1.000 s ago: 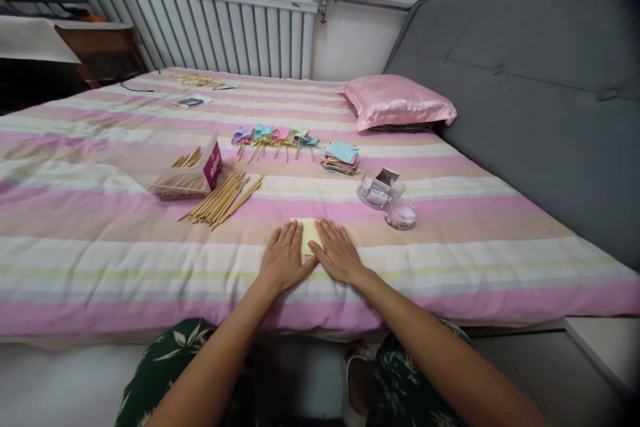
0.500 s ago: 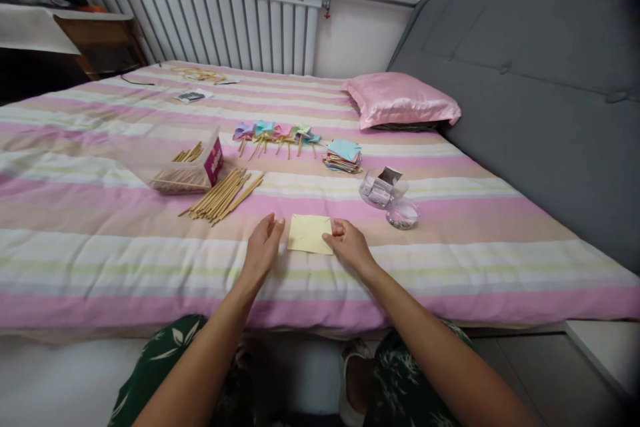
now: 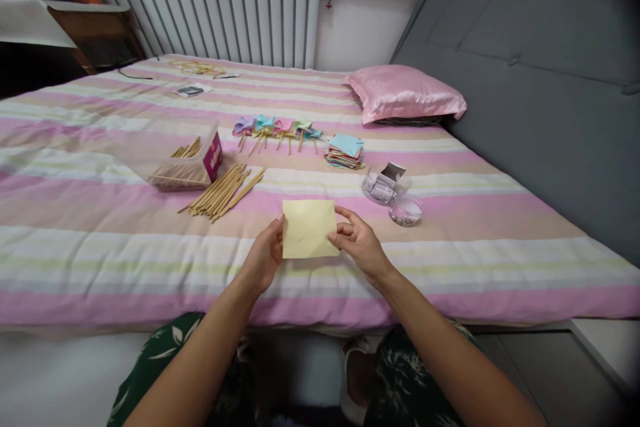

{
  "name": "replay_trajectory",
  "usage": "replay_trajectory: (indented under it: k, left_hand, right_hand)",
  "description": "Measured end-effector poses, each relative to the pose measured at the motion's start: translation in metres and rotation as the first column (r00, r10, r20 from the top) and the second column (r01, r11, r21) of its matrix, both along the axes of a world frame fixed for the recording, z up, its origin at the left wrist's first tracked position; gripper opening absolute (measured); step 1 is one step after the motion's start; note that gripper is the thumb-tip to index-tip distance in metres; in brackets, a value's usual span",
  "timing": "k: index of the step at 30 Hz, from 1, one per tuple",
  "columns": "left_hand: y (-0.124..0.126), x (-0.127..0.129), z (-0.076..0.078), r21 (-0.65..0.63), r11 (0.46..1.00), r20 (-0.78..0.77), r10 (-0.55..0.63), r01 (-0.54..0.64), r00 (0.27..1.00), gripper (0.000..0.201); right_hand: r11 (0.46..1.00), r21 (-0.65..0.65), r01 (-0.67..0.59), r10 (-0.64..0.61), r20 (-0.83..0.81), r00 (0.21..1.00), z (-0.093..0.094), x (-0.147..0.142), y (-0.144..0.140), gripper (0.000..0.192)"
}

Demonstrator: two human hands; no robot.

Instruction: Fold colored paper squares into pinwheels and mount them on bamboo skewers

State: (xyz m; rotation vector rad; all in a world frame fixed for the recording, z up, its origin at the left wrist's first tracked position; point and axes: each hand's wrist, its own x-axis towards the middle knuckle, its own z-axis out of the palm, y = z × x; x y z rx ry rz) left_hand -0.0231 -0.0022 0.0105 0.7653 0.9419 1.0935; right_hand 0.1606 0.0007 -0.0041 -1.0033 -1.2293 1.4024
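In the lower middle of the frame, both hands held a pale yellow paper square just above the striped bed cover. The left hand pinched its left edge and the right hand gripped its right edge between thumb and fingers, so the sheet faced the camera, lifted clear of the bedding.

Above and left of the paper lay a loose bundle of wooden sticks, touching a clear box of more sticks with a pink label. Higher, near the centre, stood a row of finished paper pinwheels and just right of them a stack of coloured paper squares. To the right of the sheet sat a small clear container with a little lid or dish beside it; what it held was too small to tell. A pink pillow rested at upper right.

The grip looked light and held at the edges only, so the thin sheet could have slipped or bent. The soft, uneven bedding would likely have made any crease pressed there crooked. A sweep of the right forearm could have tipped the nearby container
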Motion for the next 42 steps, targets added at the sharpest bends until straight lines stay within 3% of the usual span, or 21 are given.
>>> replay_trajectory:
  k: [5,10,14,20,27,42]
  left_hand:
    - [-0.006,0.000,0.006,-0.113,0.991,0.047,-0.068,0.073,0.997,0.040]
    - [-0.005,0.000,-0.003,-0.216,0.976,-0.011,-0.010,0.007,1.000,0.033]
    - [-0.003,-0.001,-0.003,-0.212,0.977,0.019,0.016,-0.011,1.000,0.032]
    - [-0.003,-0.003,0.000,-0.252,0.967,0.024,0.032,-0.025,0.999,0.029]
    - [-0.003,-0.004,-0.001,-0.269,0.963,0.028,0.003,0.005,1.000,0.032]
    - [-0.008,-0.004,0.001,-0.271,0.958,-0.052,-0.116,0.097,0.992,0.027]
  right_hand:
    - [1.000,0.000,-0.018,0.018,0.062,0.998,-0.005,-0.001,-0.003,0.063]
    - [0.995,-0.017,-0.100,0.100,0.050,0.994,0.002,-0.002,-0.005,0.059]
    - [0.987,-0.005,-0.160,0.160,0.048,0.986,0.007,0.004,-0.005,0.042]
    - [0.970,0.100,-0.223,0.203,0.178,0.963,0.006,0.015,-0.005,0.024]
    - [0.956,0.116,-0.269,0.220,0.322,0.921,0.004,0.014,-0.008,0.027]
    - [0.929,0.139,-0.342,0.261,0.406,0.876,0.006,0.014,-0.008,0.021]
